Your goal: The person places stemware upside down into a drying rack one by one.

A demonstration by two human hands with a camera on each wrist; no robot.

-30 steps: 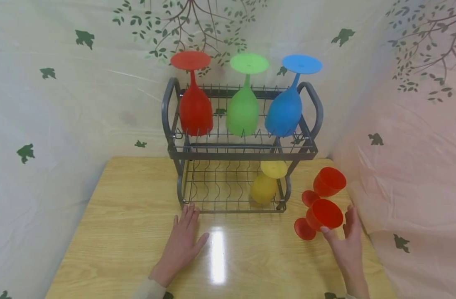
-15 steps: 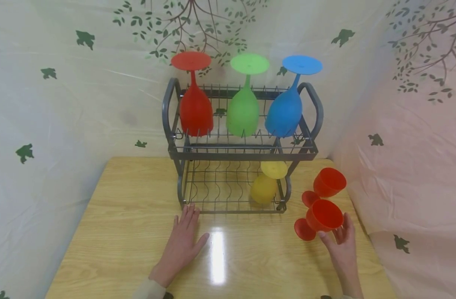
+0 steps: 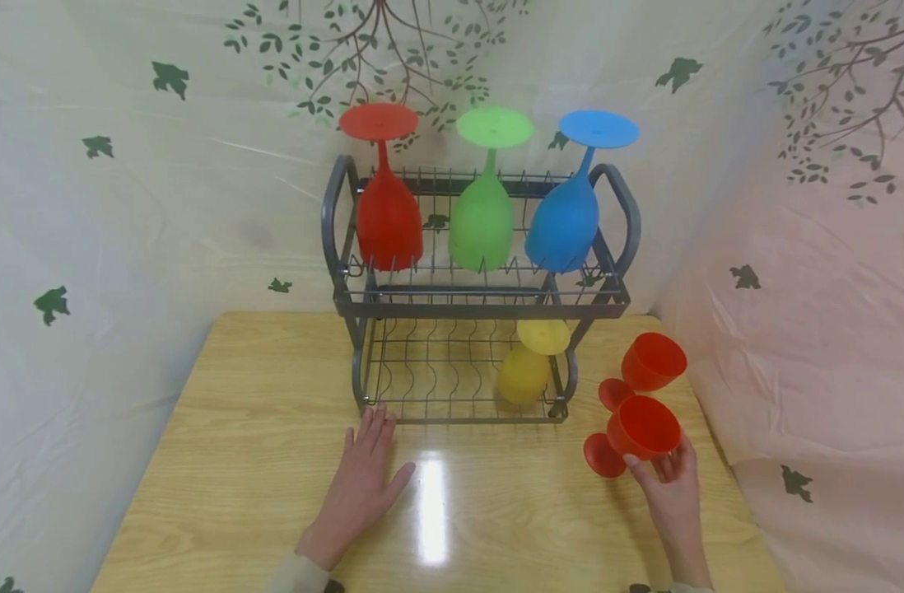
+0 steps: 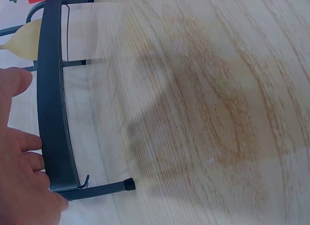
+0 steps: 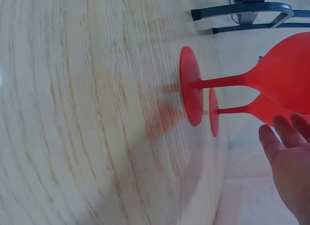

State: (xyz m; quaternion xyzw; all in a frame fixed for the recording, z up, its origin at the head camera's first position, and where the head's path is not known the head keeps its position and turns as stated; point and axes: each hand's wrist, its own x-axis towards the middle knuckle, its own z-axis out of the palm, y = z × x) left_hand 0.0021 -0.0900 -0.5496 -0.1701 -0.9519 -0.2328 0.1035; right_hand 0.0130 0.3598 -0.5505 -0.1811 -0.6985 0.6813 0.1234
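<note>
Two upright red plastic wine glasses stand at the table's right side. My right hand [image 3: 670,498] holds the nearer wine glass [image 3: 645,426] by its bowl, thumb on the near side and fingers round the right side. In the right wrist view its round foot [image 5: 191,86] is close to the tabletop. The farther wine glass [image 3: 654,362] stands just behind it. My left hand [image 3: 359,482] lies with straight fingers, their tips at the front left corner of the black two-tier dish rack [image 3: 452,419]; its thumb points right.
Upside down on the rack's upper tier are a red glass [image 3: 389,222], a green glass [image 3: 482,222] and a blue glass [image 3: 563,221]. A yellow glass [image 3: 524,375] leans tilted on the lower tier's right end. Patterned sheets hang behind and beside the wooden table [image 3: 237,461].
My right hand has moved left and closed in on the nearer red wine glass, its fingers coming round the bowl. The left hand, the glasses and the rack keep their places.
</note>
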